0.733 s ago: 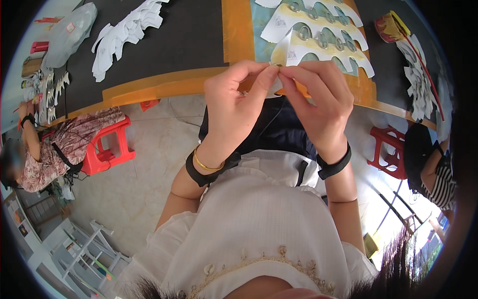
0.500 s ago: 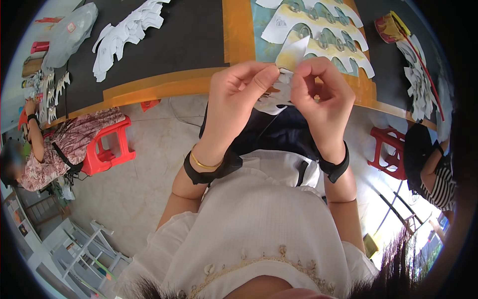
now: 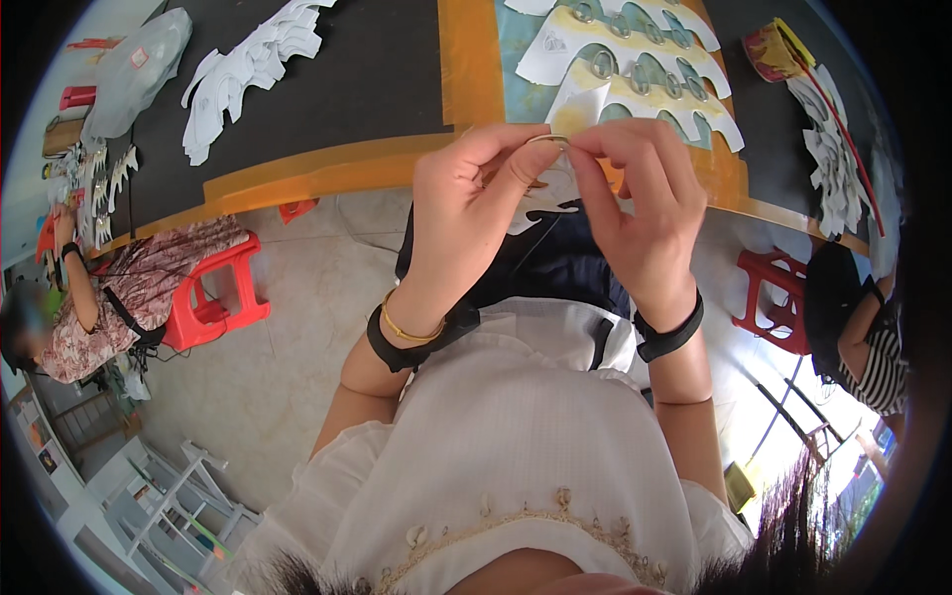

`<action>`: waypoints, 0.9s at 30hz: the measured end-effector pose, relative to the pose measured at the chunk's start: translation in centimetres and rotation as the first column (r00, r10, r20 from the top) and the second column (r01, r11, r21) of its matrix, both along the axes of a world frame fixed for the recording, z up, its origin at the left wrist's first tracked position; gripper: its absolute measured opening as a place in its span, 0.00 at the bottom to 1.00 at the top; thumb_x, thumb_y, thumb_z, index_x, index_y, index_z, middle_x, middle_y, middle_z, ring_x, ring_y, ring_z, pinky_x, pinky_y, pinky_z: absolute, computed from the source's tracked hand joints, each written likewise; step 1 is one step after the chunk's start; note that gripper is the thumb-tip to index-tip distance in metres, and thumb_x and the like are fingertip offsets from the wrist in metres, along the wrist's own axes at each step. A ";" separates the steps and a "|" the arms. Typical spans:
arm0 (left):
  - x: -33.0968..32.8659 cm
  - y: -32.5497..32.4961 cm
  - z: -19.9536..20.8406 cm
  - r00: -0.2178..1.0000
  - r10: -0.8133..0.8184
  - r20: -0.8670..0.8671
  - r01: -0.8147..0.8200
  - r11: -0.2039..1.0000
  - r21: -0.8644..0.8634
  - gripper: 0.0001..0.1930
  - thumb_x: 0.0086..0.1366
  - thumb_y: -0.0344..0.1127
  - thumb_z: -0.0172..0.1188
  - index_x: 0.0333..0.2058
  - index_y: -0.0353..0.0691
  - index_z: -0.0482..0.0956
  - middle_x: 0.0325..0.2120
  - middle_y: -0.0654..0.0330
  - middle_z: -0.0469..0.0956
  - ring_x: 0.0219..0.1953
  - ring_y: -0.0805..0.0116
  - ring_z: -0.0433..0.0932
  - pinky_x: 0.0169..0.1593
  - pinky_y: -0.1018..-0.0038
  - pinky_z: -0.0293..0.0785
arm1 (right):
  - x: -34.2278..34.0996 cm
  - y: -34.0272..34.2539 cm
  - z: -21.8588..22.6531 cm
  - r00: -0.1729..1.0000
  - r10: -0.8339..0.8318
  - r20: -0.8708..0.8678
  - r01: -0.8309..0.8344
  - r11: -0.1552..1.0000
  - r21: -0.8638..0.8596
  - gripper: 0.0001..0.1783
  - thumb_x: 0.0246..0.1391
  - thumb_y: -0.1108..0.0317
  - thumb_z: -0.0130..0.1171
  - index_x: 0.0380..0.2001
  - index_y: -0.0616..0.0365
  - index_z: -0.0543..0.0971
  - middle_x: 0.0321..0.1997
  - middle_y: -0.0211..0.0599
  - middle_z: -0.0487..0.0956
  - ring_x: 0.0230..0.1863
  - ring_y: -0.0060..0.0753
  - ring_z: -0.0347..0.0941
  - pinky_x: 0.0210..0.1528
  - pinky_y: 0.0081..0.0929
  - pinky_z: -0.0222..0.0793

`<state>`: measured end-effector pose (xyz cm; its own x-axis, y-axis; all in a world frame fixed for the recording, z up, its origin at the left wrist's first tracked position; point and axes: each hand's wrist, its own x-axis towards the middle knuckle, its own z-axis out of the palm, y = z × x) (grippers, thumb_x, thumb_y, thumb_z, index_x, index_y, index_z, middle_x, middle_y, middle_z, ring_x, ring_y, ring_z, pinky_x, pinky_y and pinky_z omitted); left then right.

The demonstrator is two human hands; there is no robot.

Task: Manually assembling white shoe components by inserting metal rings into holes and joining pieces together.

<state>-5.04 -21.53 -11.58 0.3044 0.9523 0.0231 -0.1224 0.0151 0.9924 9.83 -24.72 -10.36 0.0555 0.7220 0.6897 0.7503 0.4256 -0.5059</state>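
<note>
Even daylight fills the scene, brightest at the lower right, where the floor washes out to near white. Shadows are soft; the white blouse glares slightly. Fisheye distortion bends the table's orange edge into a curve, and a black rim darkens the corners. Both hands look sharp; the far edges smear and blur.

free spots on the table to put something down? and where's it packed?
Bare black tabletop between the white cutout stack and the orange strip. The teal mat is crowded with white ringed pieces, just beyond the left hand and right hand. More cutouts fill the right end.
</note>
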 end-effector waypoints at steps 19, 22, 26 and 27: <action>-0.1 0.0 -0.4 0.991 -0.009 0.133 0.018 0.998 -0.068 0.08 0.63 0.32 0.62 0.33 0.32 0.79 0.25 0.66 0.79 0.26 0.86 0.70 0.28 0.88 0.63 | 0.8 0.2 -0.1 0.998 0.047 0.050 -0.047 0.999 0.007 0.11 0.34 0.75 0.70 0.26 0.55 0.81 0.25 0.29 0.75 0.27 0.30 0.71 0.26 0.24 0.68; -0.4 0.1 -0.4 0.997 -0.041 0.063 0.045 0.996 -0.071 0.08 0.63 0.33 0.62 0.33 0.32 0.79 0.24 0.66 0.79 0.26 0.86 0.70 0.28 0.88 0.63 | 1.1 0.2 -0.1 0.995 0.063 0.072 -0.064 0.998 0.012 0.11 0.33 0.74 0.70 0.25 0.55 0.81 0.25 0.29 0.75 0.27 0.30 0.71 0.25 0.24 0.68; -0.4 0.0 -0.4 1.000 -0.025 -0.002 0.025 0.999 -0.038 0.08 0.62 0.33 0.62 0.33 0.31 0.79 0.23 0.66 0.79 0.26 0.86 0.71 0.29 0.87 0.65 | 1.1 0.3 -0.2 0.993 0.050 0.106 -0.051 0.999 0.004 0.11 0.34 0.74 0.70 0.24 0.55 0.80 0.24 0.28 0.75 0.27 0.30 0.72 0.25 0.24 0.68; -0.3 0.0 -0.5 1.000 -0.004 0.013 0.004 1.000 -0.027 0.09 0.62 0.33 0.62 0.33 0.31 0.79 0.23 0.65 0.79 0.26 0.85 0.72 0.30 0.86 0.66 | 0.9 0.4 -0.2 0.992 0.033 0.125 -0.034 0.999 0.009 0.10 0.34 0.76 0.69 0.24 0.55 0.79 0.25 0.27 0.75 0.26 0.29 0.72 0.25 0.24 0.68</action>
<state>-5.29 -21.48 -12.03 0.3078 0.9514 0.0011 -0.1351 0.0425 0.9899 10.70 -24.35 -10.61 -0.0558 0.7142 0.6977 0.7924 0.4568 -0.4043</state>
